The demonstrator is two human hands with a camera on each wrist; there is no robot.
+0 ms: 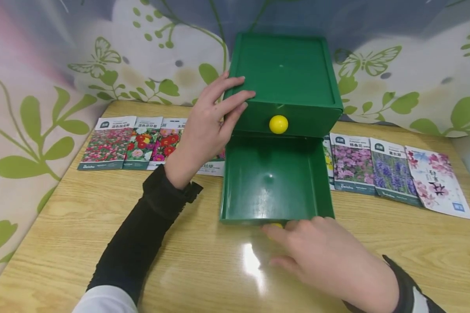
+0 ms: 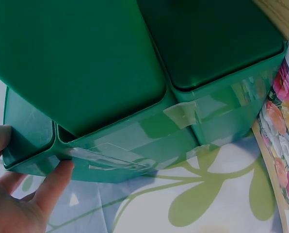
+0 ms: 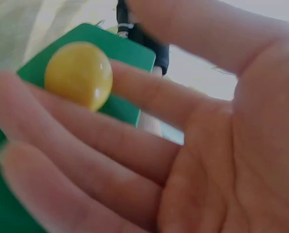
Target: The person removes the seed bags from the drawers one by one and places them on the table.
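A green two-drawer box (image 1: 286,69) stands at the back of the table, its upper drawer pushed in and carrying a yellow knob (image 1: 279,124). Below, the lower drawer (image 1: 272,182) is pulled out toward me. My left hand (image 1: 211,119) rests its fingertips on the box's upper left edge; the left wrist view shows these fingers (image 2: 55,187) against the green plastic. At the lower drawer's front, my right hand (image 1: 333,256) has fairly straight fingers around its yellow knob (image 3: 79,75). The thumb stays apart from that knob, which is mostly hidden in the head view.
Flower seed packets lie left of the box, including a pink-flower packet (image 1: 107,143), and right of it, including a lavender packet (image 1: 395,169) and a white-and-pink packet (image 1: 438,180). A leaf-patterned cloth (image 1: 149,48) hangs behind the wooden table (image 1: 188,261).
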